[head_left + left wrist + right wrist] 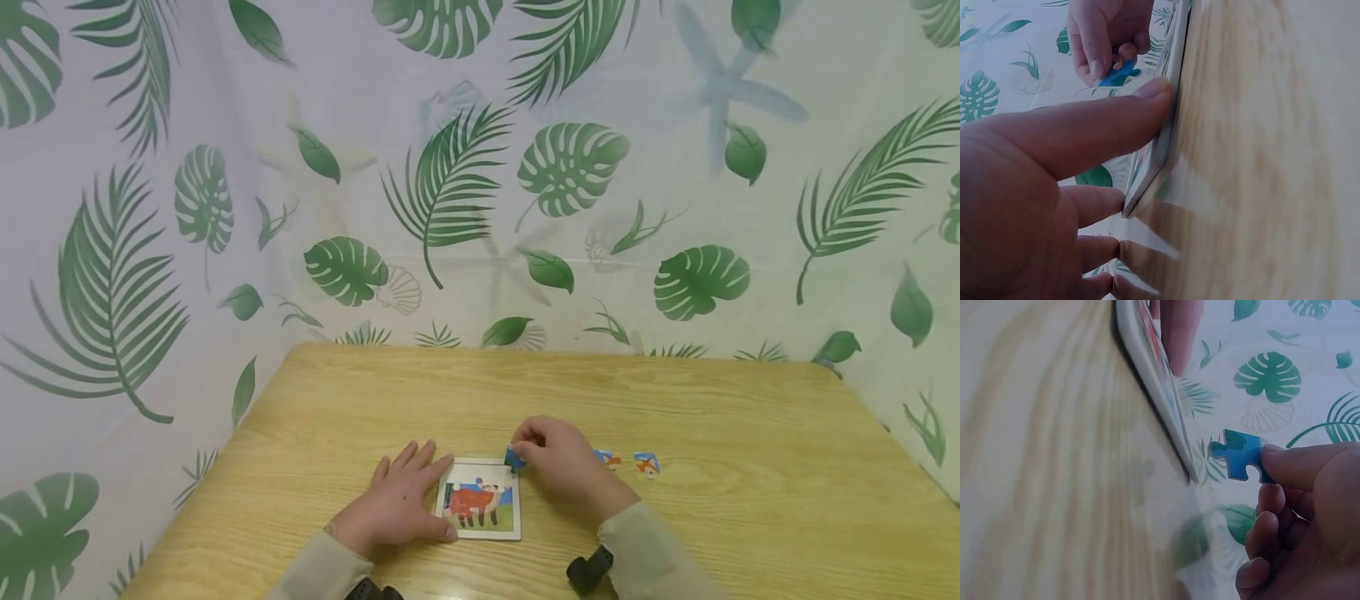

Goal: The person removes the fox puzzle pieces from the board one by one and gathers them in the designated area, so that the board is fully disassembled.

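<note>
A white-rimmed puzzle tray (pixel 517 533) lies on the table, partly filled with a picture of a red-bodied animal on grass; its upper part shows bare board. My left hand (pixel 401 504) is spread along the tray's left side, the thumb at the near corner and the index finger near the far one. Between thumb and fingertips, my right hand (pixel 562 458) pinches a blue puzzle piece (pixel 1244 453) with a green patch, a knob and a notch. It is held over the tray's far right corner, raised above the surface in the right wrist view.
Right of the right hand, two loose puzzle pieces lie on the wooden table (pixel 750 467): one with a fox face (pixel 647 464), the other with blue and orange (pixel 609 459) beside the wrist. A leaf-printed cloth (pixel 465 333) hangs behind the table.
</note>
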Demonstrator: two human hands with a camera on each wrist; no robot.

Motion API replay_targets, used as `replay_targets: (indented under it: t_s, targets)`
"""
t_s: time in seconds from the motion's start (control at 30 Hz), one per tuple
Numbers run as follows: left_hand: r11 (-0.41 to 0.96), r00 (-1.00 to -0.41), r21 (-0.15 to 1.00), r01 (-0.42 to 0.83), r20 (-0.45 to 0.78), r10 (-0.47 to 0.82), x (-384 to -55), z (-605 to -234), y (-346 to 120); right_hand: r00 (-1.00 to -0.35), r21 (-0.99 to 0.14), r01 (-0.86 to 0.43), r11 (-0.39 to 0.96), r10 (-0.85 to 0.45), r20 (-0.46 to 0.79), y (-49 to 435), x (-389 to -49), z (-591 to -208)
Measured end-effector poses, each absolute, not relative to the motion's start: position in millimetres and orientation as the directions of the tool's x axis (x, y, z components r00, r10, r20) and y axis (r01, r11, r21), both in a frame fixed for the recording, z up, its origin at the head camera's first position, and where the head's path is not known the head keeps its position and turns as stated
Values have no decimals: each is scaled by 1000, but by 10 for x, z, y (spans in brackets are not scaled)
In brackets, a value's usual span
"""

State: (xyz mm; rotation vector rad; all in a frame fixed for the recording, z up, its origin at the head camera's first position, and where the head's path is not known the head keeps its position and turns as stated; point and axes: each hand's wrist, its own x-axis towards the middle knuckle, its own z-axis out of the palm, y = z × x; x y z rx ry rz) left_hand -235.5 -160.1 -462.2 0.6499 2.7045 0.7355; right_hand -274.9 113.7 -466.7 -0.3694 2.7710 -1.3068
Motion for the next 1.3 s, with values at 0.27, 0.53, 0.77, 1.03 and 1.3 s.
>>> replay_targets:
  t_s: [0.27,0.53,0.77,1.03,1.3]
  targets:
    - [773,-865,526,354,-131,485,-2348,-4628,-1604,-975,-751,-156,642,-222,13,1461,-2805,-4700]
    - [771,-866,531,351,-129,483,-2367,-4658,-1625,-966,-679,-221,700,-251,56,1637,-2908,-4729]
    - [775,-866,527,350,-133,481,-2367,-4666,-1625,-970,-660,-201,724,-243,28,1692,-2995,-4743]
    - [771,-863,530,352,-135,487,-2358,-4646,-1624,-959,-620,-229,750,-282,13,1649,-3023,-4762]
    - [767,-864,536,352,-128,486,-2356,-4638,-1618,-953,-535,-284,796,-297,64,1628,-3023,-4809]
